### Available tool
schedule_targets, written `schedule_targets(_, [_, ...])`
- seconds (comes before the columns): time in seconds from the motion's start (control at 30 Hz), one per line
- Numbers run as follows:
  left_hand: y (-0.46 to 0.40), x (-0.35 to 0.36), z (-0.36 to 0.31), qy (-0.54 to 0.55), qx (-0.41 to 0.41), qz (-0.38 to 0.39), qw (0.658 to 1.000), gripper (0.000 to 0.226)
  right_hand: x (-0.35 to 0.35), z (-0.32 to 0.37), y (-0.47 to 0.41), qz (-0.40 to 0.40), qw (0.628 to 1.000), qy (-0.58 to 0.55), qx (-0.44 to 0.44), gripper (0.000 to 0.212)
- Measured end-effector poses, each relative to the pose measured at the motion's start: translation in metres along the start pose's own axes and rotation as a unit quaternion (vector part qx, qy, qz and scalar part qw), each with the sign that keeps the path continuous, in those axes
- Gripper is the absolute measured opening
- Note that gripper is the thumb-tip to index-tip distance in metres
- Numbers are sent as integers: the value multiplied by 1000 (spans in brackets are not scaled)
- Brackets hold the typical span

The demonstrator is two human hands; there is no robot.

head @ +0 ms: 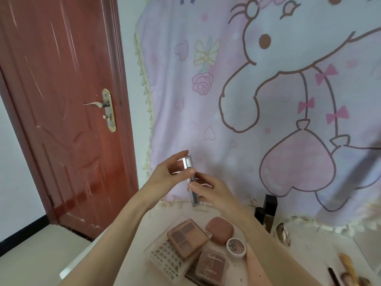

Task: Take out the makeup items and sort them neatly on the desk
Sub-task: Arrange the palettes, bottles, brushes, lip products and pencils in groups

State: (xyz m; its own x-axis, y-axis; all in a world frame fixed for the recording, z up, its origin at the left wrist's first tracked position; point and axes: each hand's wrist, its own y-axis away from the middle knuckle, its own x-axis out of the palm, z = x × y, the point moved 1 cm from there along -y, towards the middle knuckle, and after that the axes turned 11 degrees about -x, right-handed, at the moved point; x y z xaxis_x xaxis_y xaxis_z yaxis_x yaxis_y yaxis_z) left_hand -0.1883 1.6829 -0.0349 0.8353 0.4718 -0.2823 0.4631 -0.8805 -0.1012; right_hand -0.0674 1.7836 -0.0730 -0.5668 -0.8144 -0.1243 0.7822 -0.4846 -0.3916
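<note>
Both hands raised above tabletop point(156, 219), sharing slim clear palette point(190, 178) held edge-on; contents unreadable. Left hand point(171, 172) pinches upper part, thumb and fingers curled round it. Right hand point(208, 188) grips lower part; its fingers hide palette's middle. Forearms cover part of tabletop. Below: white case point(165, 259) marked "XUXU", quad palette point(187, 237) on it, small palette point(212, 265) with illegible script, round pot point(236, 247) reading "ldla", pink compact point(219, 230). Black tubes point(268, 209) half hidden. Brushes point(348, 269) cut off at right edge, blurred.

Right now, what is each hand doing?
Left hand: pinches the top of the slim clear makeup case.
Right hand: grips the same case lower down.
</note>
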Motion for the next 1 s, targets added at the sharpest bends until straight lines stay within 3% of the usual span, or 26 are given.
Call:
schedule_targets(0.2, [-11, -8, -13, -21, -9, 8, 1000, 66, 1, 12, -1, -17, 999, -31, -9, 16])
schedule_targets(0.5, [-33, -5, -29, -79, -17, 63, 995, 64, -4, 12, -2, -50, 993, -109, -4, 21])
schedule_targets(1.0, [-55, -3, -23, -135, -38, 95, 986, 67, -14, -12, -10, -1, 991, -133, 25, 38])
